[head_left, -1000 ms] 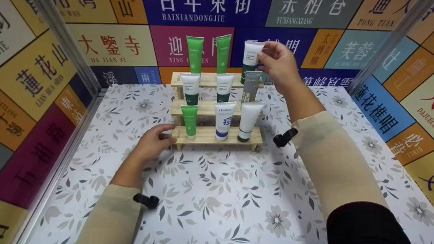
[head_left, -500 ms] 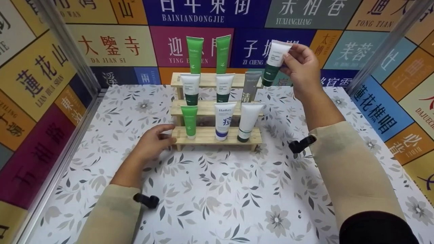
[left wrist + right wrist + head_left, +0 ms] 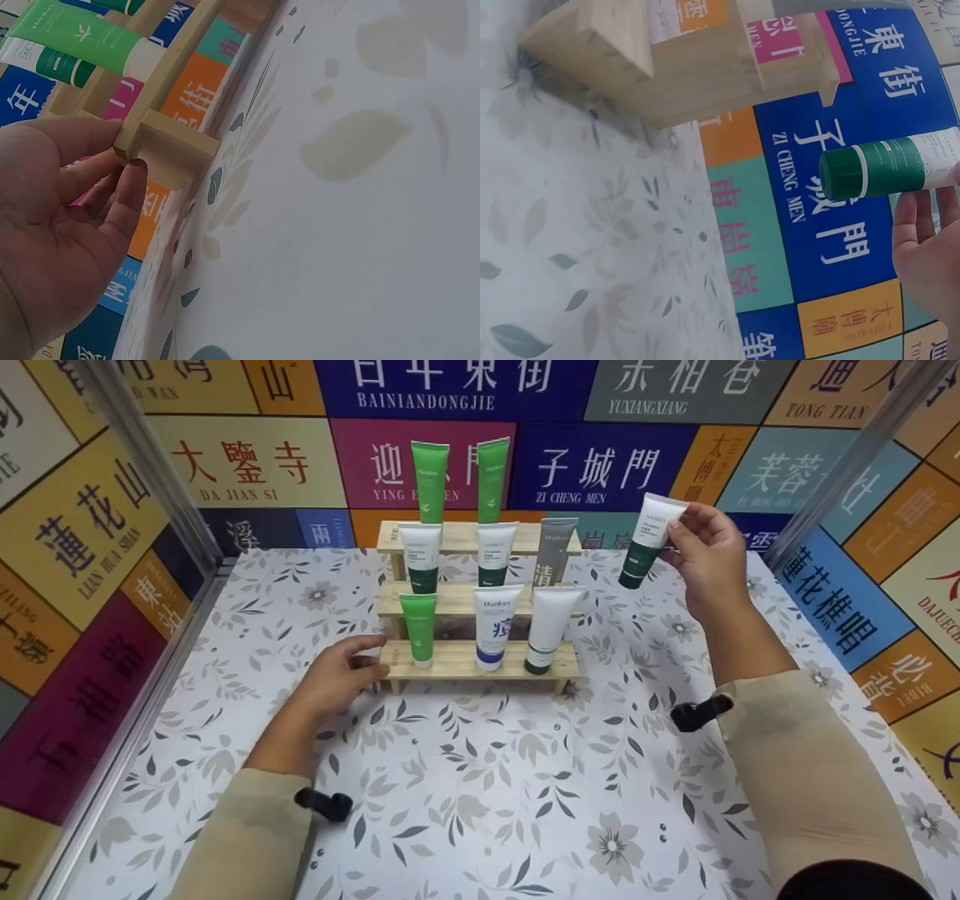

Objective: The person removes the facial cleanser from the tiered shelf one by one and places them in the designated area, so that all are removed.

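Eight plastic squeeze tubes stand on the three-tier pale wooden stand, and I judge them the likeliest trouble: a jolt from my left hand, whose fingertips pinch the left end of its bottom tier, could rock the stand and topple them. With my right hand I pinch a white-and-dark-green plastic tube between thumb and fingers near its flat top, in the air to the right of the stand and apart from it. Because I have it only near that end, it might pivot or slip and drop beside the stand. Swinging it leftward too low could knock the grey plastic tube at the stand's right end.

The held tube tilts, its cap pointing down toward the stand. Its upper body is white with small print, the lower part deep green, a white ring above the glossy green cap.
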Demonstrator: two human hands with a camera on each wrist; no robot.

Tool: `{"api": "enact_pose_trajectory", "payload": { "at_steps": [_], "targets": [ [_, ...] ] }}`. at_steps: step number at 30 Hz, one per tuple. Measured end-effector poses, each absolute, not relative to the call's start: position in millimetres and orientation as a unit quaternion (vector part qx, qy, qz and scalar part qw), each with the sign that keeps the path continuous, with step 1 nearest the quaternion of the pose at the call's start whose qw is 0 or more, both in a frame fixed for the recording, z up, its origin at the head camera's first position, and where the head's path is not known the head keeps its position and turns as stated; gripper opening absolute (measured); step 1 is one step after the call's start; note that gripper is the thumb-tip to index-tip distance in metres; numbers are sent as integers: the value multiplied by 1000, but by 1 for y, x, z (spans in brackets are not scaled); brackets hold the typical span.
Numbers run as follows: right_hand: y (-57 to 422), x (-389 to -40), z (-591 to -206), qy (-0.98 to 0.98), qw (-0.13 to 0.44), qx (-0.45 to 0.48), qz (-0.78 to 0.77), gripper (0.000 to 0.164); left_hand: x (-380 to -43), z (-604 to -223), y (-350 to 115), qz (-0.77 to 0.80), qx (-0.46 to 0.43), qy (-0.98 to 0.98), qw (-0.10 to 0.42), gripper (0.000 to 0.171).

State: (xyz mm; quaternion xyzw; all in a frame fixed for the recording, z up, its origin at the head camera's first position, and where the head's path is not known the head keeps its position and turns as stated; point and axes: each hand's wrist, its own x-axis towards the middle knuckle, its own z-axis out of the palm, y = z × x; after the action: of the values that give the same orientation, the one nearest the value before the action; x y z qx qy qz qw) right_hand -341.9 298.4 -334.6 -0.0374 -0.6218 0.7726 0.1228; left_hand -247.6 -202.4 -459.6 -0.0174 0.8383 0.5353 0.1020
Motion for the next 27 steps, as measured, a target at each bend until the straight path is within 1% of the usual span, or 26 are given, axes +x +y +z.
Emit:
{"api": "enact_pose_trajectory", "payload": {
  "at_steps": [3,9,15,22,27],
  "targets": [
    [306,-339,-345,-630,124,-45,765,35,-248,-460,-203,536,-16,839,98,58],
    [315,-335,-363,-644,109,-61,755,34,-248,-460,-202,538,-24,837,97,56],
    [320,-336,-383,-659,76,-57,746,33,-247,-458,-201,541,-26,835,95,56],
    [322,-344,-407,-675,16,-62,735,43,-247,-458,-202,547,-34,831,98,57],
    [318,-353,-422,-676,-2,-72,733,48,-247,-459,-202,551,-33,828,100,57]
  ]
}}
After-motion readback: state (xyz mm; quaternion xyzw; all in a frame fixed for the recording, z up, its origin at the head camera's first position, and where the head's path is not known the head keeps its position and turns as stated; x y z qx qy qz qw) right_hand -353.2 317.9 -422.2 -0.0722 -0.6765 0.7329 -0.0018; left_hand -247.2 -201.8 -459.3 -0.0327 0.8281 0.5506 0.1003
